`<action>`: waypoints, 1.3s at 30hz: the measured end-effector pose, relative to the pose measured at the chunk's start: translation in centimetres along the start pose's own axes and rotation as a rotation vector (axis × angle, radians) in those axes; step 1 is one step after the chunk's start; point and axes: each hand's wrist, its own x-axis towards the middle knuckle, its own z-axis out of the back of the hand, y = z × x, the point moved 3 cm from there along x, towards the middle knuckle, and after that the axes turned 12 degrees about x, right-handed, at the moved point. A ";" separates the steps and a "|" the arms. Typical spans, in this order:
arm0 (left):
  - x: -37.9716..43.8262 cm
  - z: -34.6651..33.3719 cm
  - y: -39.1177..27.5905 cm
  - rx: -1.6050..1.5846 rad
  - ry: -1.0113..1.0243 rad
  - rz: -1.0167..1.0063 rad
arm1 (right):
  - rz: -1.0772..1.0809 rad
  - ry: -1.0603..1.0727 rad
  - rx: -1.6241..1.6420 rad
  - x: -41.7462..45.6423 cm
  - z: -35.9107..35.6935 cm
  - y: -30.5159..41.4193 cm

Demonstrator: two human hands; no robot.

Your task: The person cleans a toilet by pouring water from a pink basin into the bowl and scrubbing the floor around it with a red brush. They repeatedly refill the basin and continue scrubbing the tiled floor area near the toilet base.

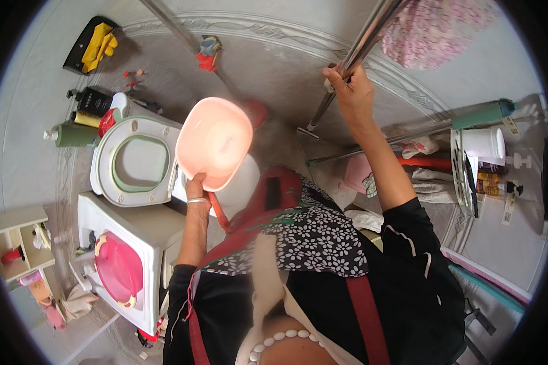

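In the head view my left hand (197, 188) grips the near rim of a pink plastic basin (215, 141), tilted so that its inside shows. A red handle or strip (219, 212) hangs just below that hand; whether I hold it too, I cannot tell. My right hand (355, 89) is raised at the upper right, its fingers closed round metal poles (363, 39). Below it a dark pole with a squeegee-like end (308, 132) reaches down to the floor. The toilet (137, 159) stands left of the basin, with its seat showing.
A washbasin holding a bright pink tub (119, 269) is at the lower left. Bottles (77, 136) stand beyond the toilet. Yellow gloves (99, 48) hang on the wall. At right are a wire rack (461, 173) with bottles and a pink container (357, 173). A patterned cloth (434, 32) hangs above.
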 end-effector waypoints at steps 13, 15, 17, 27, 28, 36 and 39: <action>0.2 0.4 -0.1 0.090 0.088 -0.018 | -0.022 -0.229 0.096 -3.5 7.1 7.2; 0.3 0.4 -0.1 0.097 0.079 -0.012 | 0.058 -0.291 0.007 -4.4 8.3 6.4; 1.0 0.6 0.1 0.104 0.090 -0.022 | 0.013 -0.347 0.030 -5.4 9.5 4.9; 0.7 -0.3 0.0 0.133 0.098 -0.020 | -0.191 -0.443 -0.255 -8.6 15.4 -4.2; 0.5 -0.6 -0.1 0.129 0.100 -0.035 | -0.151 -0.462 -0.202 -8.5 15.8 -4.9; -0.2 -1.8 -0.5 0.167 0.082 -0.045 | -0.295 -0.565 -0.495 -6.9 16.6 -3.8; 0.4 -1.4 -0.3 0.153 0.102 -0.021 | -0.046 -0.692 -0.740 -7.1 16.5 -4.3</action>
